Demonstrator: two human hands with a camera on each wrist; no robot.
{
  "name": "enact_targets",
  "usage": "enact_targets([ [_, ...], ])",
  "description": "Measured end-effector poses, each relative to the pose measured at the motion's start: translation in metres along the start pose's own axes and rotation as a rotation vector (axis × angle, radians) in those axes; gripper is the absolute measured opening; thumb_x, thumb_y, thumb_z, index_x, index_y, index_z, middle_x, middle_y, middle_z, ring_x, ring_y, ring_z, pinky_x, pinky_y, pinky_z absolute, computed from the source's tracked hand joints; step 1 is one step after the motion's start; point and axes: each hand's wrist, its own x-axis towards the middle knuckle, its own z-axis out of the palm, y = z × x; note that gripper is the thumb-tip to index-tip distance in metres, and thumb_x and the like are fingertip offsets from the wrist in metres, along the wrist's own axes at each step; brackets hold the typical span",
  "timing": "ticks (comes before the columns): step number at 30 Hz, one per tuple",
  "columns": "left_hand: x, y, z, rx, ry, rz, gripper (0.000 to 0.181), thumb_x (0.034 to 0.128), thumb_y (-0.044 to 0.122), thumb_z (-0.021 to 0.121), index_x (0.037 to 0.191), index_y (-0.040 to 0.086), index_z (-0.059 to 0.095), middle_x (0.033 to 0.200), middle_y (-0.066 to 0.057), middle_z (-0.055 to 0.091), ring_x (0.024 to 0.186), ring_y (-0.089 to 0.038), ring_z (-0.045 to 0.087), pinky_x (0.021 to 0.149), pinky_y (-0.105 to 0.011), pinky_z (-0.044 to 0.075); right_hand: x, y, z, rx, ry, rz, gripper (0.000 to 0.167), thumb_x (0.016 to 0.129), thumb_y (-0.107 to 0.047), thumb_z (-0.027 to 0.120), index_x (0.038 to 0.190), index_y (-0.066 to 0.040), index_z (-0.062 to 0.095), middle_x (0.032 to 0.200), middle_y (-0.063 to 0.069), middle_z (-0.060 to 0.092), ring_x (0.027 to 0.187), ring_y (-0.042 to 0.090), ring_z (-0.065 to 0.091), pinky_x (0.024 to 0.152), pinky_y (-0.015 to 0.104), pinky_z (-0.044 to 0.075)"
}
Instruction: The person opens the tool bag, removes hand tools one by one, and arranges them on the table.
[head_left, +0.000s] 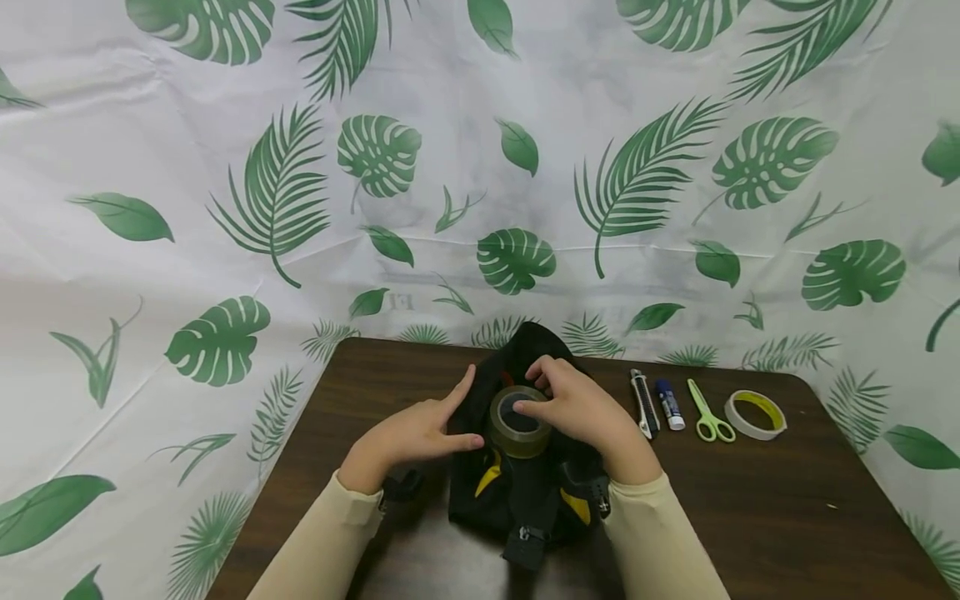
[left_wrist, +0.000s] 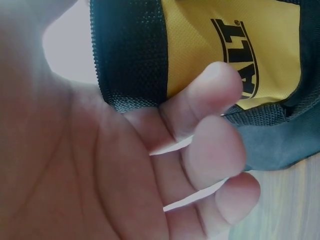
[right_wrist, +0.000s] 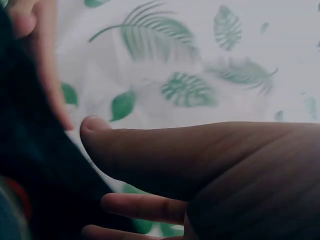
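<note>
A black bag with yellow parts stands on the table, and a roll of clear tape shows at its top. My left hand is at the bag's left side, index finger and thumb spread; in the left wrist view its other fingers lie loosely bent before the yellow panel. Over the tape roll hovers my right hand, its thumb above the roll's hole. The right wrist view shows that thumb straight and apart from the fingers, gripping nothing, beside the dark bag.
Right of the bag lie a utility knife, a glue stick, light green scissors and a white tape roll. Black straps with buckles hang around the bag. A leaf-print cloth hangs behind the brown table.
</note>
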Motion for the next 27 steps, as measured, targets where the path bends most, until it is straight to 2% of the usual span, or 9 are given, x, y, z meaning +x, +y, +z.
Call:
enact_targets([
  [2,-0.001,-0.001,0.001,-0.006,-0.005,0.003,0.114,0.0981,0.078,0.061,0.172,0.042,-0.018,0.079,0.003,0.066,0.078,-0.008,0.068,0.097,-0.041,0.058,0.013,0.007,0.007,-0.007,-0.035,0.028,0.056,0.101,-0.044,0.079,0.143,-0.013,0.057,0.143,0.020,0.057,0.124,0.034,0.063,0.102,0.055,0.056],
  [6,-0.002,-0.002,0.002,-0.012,-0.012,0.004,0.116,0.0978,0.078,0.063,0.173,0.040,-0.018,0.081,0.004,0.068,0.081,-0.007,0.070,0.101,-0.043,0.058,0.031,0.023,0.023,-0.024,-0.104,0.091,0.071,0.096,-0.040,0.086,0.152,-0.011,0.052,0.154,0.025,0.046,0.124,0.037,0.063,0.104,0.057,0.055],
  [12,-0.001,-0.003,0.003,0.020,0.004,-0.003,0.117,0.0959,0.079,0.064,0.168,0.048,-0.023,0.089,0.006,0.071,0.089,-0.006,0.073,0.105,-0.045,0.059,0.042,0.036,0.035,0.013,-0.149,0.124,0.083,0.093,-0.036,0.090,0.161,-0.015,0.046,0.165,0.027,0.035,0.135,0.044,0.057,0.108,0.062,0.052],
  [17,0.000,-0.004,0.003,0.043,0.022,-0.014,0.113,0.0988,0.079,0.058,0.172,0.041,-0.019,0.104,0.001,0.077,0.099,-0.012,0.076,0.106,-0.045,0.059,0.048,0.043,0.043,0.024,-0.163,0.127,0.090,0.092,-0.035,0.091,0.166,-0.019,0.041,0.174,0.030,0.023,0.144,0.049,0.052,0.111,0.064,0.050],
  [20,0.000,-0.003,0.003,0.047,0.027,-0.021,0.110,0.1003,0.079,0.056,0.173,0.039,-0.017,0.109,-0.001,0.078,0.102,-0.014,0.076,0.107,-0.046,0.058,0.049,0.046,0.048,0.005,-0.165,0.140,0.093,0.091,-0.033,0.092,0.167,-0.021,0.041,0.173,0.028,0.026,0.142,0.048,0.053,0.110,0.063,0.051],
  [27,0.002,-0.003,0.003,0.067,0.036,-0.020,0.110,0.1001,0.080,0.055,0.174,0.038,-0.016,0.097,0.003,0.075,0.093,-0.009,0.074,0.102,-0.045,0.059,0.051,0.050,0.053,-0.051,-0.153,0.140,0.099,0.087,-0.028,0.095,0.168,-0.021,0.040,0.168,0.025,0.035,0.139,0.043,0.057,0.107,0.061,0.053],
])
